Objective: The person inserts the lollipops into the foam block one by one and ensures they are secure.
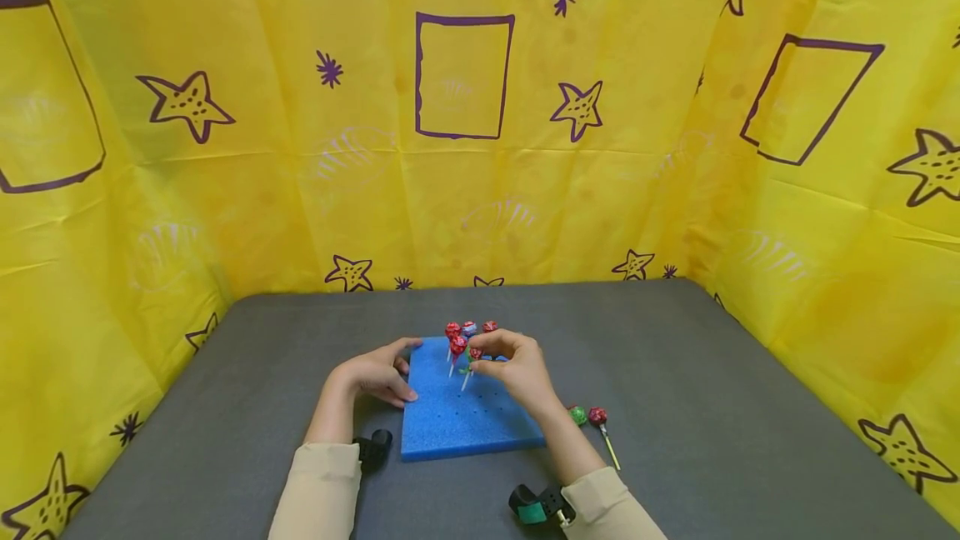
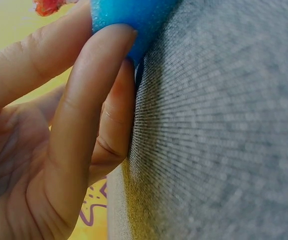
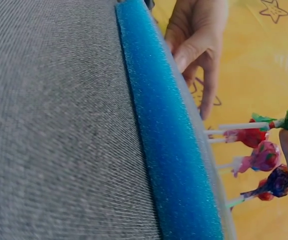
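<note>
A blue foam board (image 1: 450,430) with rows of small holes lies on the dark table. At its left edge my left hand (image 1: 371,375) grips it, thumb and fingers against the side of the foam in the left wrist view. My right hand (image 1: 521,371) pinches a lollipop (image 3: 244,127) in a green and red wrapper by its head. Its white stick points down toward the board, and the stick's tip shows free of the foam in the right wrist view. Several lollipops (image 1: 458,345) with red, pink and purple-blue wrappers stand upright in the board's far part, close by that hand.
Right of the board, partly behind my right forearm, lie a green-wrapped lollipop (image 1: 577,415) and a red one (image 1: 597,416) with a yellow-green stick. Yellow cloth walls (image 1: 465,215) with purple drawings enclose the grey table top (image 1: 697,407). Both wrists wear black camera straps.
</note>
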A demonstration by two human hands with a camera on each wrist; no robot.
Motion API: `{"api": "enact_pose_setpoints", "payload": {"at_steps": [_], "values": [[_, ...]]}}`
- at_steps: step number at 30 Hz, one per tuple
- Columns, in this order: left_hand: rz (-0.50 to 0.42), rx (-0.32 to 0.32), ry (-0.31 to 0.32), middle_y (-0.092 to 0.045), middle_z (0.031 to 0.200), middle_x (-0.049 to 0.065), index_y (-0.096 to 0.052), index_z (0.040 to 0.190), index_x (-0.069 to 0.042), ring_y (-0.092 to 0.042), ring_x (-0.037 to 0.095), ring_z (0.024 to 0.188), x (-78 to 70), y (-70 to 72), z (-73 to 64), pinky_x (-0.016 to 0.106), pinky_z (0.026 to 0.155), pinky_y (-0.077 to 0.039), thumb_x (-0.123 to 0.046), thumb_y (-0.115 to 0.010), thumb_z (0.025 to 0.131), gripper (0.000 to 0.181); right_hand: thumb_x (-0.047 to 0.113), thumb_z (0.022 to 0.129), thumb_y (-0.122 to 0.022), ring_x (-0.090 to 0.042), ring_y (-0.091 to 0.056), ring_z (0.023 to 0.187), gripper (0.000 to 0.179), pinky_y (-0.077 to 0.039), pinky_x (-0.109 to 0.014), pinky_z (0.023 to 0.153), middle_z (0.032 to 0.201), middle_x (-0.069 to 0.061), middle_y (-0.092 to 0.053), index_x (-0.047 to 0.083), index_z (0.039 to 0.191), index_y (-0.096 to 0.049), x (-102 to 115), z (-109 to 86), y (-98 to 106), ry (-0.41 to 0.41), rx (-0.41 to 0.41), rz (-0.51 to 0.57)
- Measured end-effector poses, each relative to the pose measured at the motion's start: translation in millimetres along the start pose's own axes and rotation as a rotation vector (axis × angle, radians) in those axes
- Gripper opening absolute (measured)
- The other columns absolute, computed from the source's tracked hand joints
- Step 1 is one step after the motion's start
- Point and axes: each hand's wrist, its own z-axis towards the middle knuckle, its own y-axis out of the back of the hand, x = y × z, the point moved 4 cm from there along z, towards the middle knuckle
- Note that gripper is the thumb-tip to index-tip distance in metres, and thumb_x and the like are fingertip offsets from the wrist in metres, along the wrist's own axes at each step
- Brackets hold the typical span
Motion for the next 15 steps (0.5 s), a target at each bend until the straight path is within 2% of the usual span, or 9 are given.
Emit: {"api": "enact_pose_setpoints", "payload": {"at_steps": [7, 15], "values": [[0.010, -0.003, 0.000, -0.043, 0.114, 0.017, -0.025, 0.154, -0.014, -0.062, 0.020, 0.072, -0.4, 0.1, -0.5, 0.033, 0.068, -0.064, 0.005, -0.078, 0.077, 0.095, 0.002, 0.077, -0.081, -0.020, -0.069, 0.093, 0.023, -0.056, -0.019, 0.076, 0.101, -0.015, -0.076, 0.008, 0.099, -0.076, -2.4, -1.2, -4.8, -0.010, 0.004, 0.004], [0.009, 0.000, 0.001, -0.042, 0.116, 0.018, -0.024, 0.154, -0.013, -0.062, 0.020, 0.073, -0.7, -0.2, -1.2, 0.033, 0.069, -0.064, 0.004, -0.078, 0.078, 0.095, -0.006, 0.078, -0.076, -0.027, -0.069, 0.097, 0.023, -0.056, -0.017, 0.073, 0.103, -0.018, -0.075, 0.003, 0.099, -0.075, -3.9, -1.6, -8.2, -0.035, -0.010, -0.034]]}}
